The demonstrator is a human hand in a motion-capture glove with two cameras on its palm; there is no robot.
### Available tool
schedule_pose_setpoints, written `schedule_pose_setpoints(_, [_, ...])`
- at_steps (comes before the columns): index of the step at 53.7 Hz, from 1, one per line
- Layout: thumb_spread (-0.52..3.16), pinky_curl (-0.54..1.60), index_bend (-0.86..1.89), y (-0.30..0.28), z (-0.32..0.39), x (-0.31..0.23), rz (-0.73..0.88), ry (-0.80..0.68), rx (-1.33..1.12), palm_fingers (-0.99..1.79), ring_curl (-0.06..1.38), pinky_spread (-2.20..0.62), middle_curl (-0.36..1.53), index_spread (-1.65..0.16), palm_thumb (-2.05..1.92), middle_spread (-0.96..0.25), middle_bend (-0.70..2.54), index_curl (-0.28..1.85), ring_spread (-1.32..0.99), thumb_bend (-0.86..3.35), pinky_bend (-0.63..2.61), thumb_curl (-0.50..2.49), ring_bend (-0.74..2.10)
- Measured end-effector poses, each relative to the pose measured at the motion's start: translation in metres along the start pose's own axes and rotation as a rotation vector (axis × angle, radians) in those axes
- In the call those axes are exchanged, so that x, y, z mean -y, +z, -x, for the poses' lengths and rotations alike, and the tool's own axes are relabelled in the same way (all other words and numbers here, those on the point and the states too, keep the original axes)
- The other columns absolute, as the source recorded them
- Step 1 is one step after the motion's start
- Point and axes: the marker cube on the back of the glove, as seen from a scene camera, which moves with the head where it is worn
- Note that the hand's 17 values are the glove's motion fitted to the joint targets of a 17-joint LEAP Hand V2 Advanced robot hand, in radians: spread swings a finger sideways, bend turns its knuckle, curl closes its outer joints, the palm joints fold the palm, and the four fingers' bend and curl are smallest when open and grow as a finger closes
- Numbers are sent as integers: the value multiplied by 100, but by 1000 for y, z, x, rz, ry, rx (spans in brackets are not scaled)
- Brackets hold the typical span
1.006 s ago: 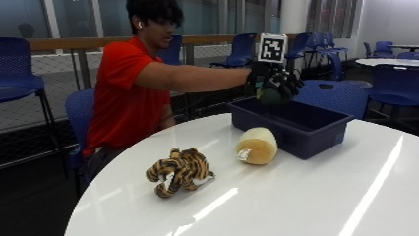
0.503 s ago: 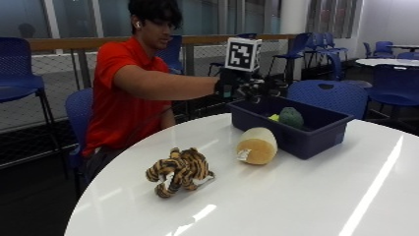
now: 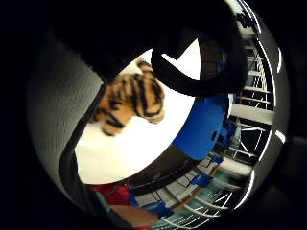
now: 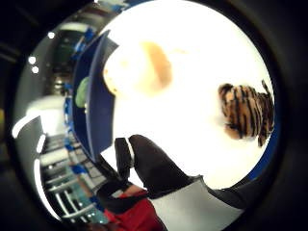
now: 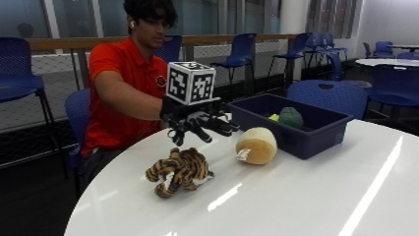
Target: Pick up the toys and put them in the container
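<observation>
**Gloved hand open above the tiger toy, container holding one green toy**

The gloved right hand [image 5: 196, 125] hangs in the air over the white round table [image 5: 314, 196], fingers spread and slightly drooping, gripping nothing. It sits above and a little behind the striped tiger plush [image 5: 179, 170], with a clear gap between the fingertips and the toy. The arm reaches in from the person in the red shirt [image 5: 124, 93], seated at the table's far edge.

From the palm, the thumb-side view shows one gloved finger [image 4: 156, 168] extended over the bright table top, the tiger plush [image 4: 248, 115] lying apart from it on the table. The little-finger-side view looks down on the same tiger plush [image 3: 129, 103] on the white surface, with glove fabric and a black strap framing it.

The tiger plush lies on the table nearer the camera than the hand. Beside it, toward the container, a yellow rounded plush [image 5: 256, 145] rests on the table just in front of the container's near wall; whether it touches the wall cannot be told. The dark blue container [image 5: 314, 135] stands further back on the table, and a green toy [image 5: 290, 118] lies inside it, near the far wall.

Blue chairs [image 5: 327, 96] stand behind the table.
</observation>
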Motion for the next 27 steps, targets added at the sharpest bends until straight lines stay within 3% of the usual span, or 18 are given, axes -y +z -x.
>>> schedule_pose_setpoints(11, [95, 36, 11, 28, -49, -4, 57, 185, -15, -26, 25, 15, 20, -34, -12, -5, 10, 18, 6, -9, 119, 24, 14])
schedule_pose_setpoints(27, [90, 37, 11, 49, -68, -6, 96, 202, 40, -25, 23, 16, 19, -34, -13, -5, 11, 18, 6, -10, 127, 21, 16])
